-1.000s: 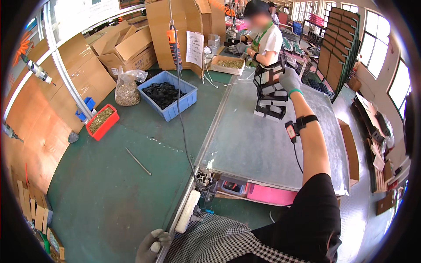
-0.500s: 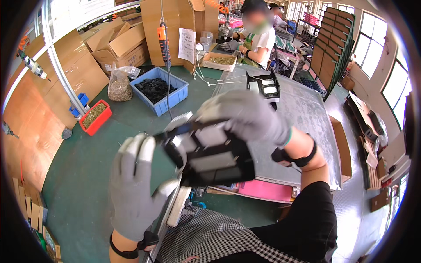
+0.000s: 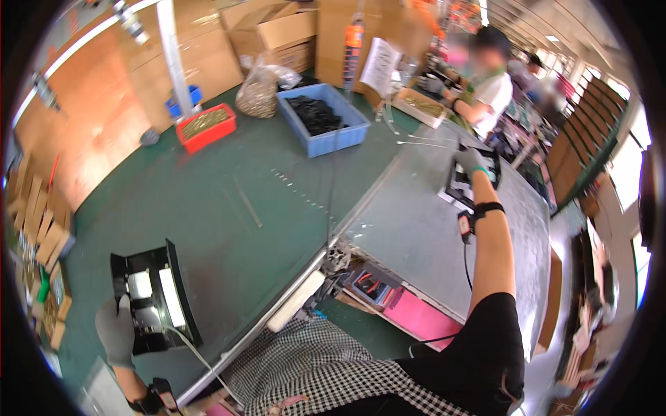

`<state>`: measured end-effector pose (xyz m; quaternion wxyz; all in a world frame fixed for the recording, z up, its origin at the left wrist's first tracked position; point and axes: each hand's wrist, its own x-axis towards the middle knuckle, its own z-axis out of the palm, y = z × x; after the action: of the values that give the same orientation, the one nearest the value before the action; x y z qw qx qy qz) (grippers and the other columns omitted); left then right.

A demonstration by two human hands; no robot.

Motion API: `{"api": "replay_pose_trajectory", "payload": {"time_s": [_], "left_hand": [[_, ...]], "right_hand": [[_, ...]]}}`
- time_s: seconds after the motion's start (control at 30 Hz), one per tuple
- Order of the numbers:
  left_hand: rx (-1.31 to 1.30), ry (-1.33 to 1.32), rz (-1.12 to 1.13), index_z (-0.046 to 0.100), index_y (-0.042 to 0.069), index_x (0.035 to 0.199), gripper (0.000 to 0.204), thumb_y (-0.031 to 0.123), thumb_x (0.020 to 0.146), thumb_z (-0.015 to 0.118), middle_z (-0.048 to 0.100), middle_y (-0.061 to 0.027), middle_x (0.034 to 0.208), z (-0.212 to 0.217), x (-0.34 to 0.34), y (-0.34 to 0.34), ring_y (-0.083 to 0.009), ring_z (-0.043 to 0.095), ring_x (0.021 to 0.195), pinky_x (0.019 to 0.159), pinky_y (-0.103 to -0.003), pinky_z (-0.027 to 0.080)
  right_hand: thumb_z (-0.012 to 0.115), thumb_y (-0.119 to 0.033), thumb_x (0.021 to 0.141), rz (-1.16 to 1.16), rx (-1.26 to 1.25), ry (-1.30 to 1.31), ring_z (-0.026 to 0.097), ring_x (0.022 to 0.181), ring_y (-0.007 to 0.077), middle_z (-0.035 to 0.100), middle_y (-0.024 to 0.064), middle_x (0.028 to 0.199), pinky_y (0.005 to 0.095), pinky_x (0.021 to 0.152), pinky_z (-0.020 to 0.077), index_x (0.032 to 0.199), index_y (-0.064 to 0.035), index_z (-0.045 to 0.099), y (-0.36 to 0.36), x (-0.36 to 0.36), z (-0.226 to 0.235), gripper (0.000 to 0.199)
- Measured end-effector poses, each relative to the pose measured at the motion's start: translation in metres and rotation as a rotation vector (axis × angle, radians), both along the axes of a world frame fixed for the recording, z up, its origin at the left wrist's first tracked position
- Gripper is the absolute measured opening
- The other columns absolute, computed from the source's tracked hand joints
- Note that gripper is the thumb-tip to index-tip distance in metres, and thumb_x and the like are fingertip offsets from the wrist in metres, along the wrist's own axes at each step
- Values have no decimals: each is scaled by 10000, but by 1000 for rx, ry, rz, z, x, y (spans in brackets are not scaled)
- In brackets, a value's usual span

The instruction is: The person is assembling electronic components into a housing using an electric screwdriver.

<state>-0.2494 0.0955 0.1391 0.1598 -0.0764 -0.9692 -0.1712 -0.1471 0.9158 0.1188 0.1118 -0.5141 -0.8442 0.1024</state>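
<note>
Near left, the gloved left hand [image 3: 116, 331] grasps a black rectangular plastic housing with white panels [image 3: 154, 297] on the green bench [image 3: 229, 201]; far right, the gloved right hand [image 3: 470, 161] grasps a black plastic frame [image 3: 463, 186].

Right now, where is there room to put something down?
The green table is bare between the red bin, blue bin and black part. The grey belt is bare near its edge. Crowded: the far end by the right hand.

Grey knit cloth covers the left hand [image 3: 116, 331], gripping a glossy black plastic frame [image 3: 154, 297]; beyond it lies matt green tabletop [image 3: 208, 201] and dull grey metal sheet [image 3: 423, 229].
</note>
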Motion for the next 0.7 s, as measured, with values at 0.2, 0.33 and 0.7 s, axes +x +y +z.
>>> {"api": "replay_pose_trajectory", "payload": {"time_s": [0.2, 0.33, 0.7], "left_hand": [[279, -331, 303, 618, -27, 761, 301, 261, 817, 548, 589, -204, 641, -45, 22, -67, -348, 599, 612, 583, -431, 448], [417, -364, 268, 617, -25, 851, 304, 265, 828, 530, 605, -167, 667, -43, 36, -72, -293, 620, 650, 625, -388, 462], [301, -344, 321, 610, 57, 1054, 326, 262, 838, 478, 638, -217, 914, -56, 28, -83, -402, 595, 902, 805, -447, 457]], "right_hand": [[503, -301, 840, 71, 353, -79, 595, 1002, 427, 616, 268, 1074, 487, 875, 477, 1029, 18, 629, 10, -11, 28, 392], [472, -134, 847, 280, 791, -685, 658, 865, 289, 666, 218, 954, 356, 731, 509, 1011, 1, 648, 28, -16, 66, 275], [446, -181, 969, 1447, 432, 543, 594, 866, 255, 598, 131, 896, 357, 751, 462, 1071, 2, 573, -370, -62, 113, 245]]}}
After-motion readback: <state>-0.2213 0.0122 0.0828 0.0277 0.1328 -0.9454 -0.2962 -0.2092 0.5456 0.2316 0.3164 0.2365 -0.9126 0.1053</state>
